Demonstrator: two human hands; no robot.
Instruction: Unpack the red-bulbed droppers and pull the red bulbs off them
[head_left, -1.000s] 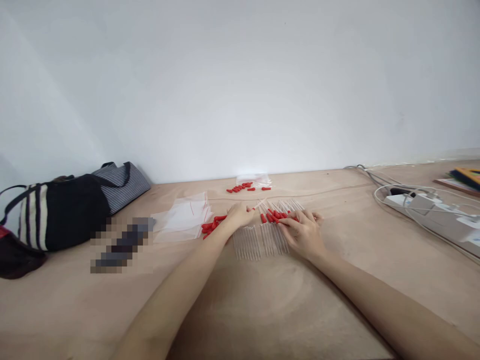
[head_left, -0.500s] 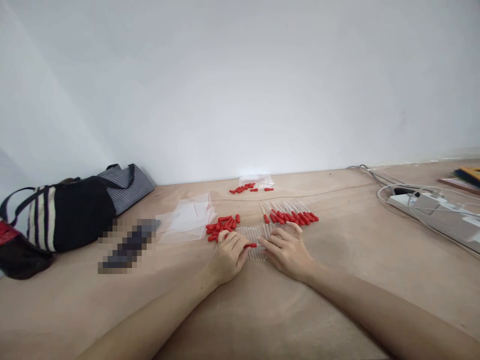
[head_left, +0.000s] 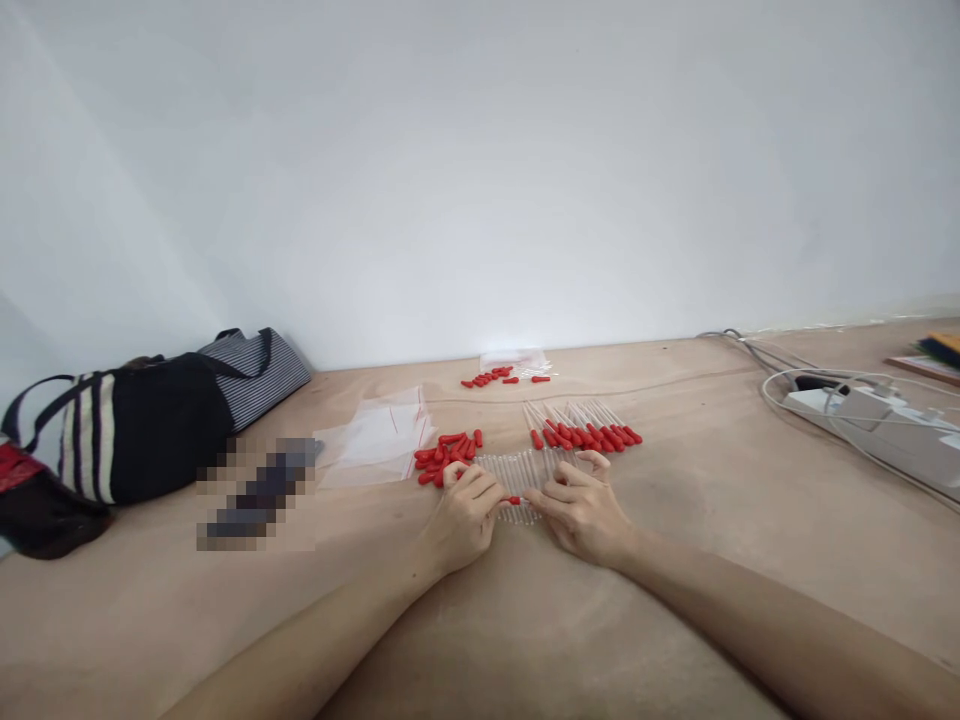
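My left hand [head_left: 463, 508] pinches a small red rubber cap [head_left: 514, 500] at its fingertips. My right hand [head_left: 579, 502] pinches the end of a clear glass tube [head_left: 529, 499] right beside that cap; the two meet over a row of bare clear tubes [head_left: 517, 470] lying on the wooden table [head_left: 525, 620]. A heap of loose red caps [head_left: 446, 455] lies just beyond my left hand. Farther back, a row of tubes with red caps fitted [head_left: 585, 430] lies fanned out beyond my right hand.
Clear zip bags [head_left: 375, 438] lie left of the caps, with more red caps and a bag [head_left: 506, 372] near the wall. Striped tote bags [head_left: 135, 420] sit far left, a blurred dark object [head_left: 259, 490] beside them. A power strip with white cables [head_left: 862, 410] lies right.
Both hands drew back from the far piles toward me. My left hand picked up a red cap, my right a clear tube, and they have come together over the bare tubes.
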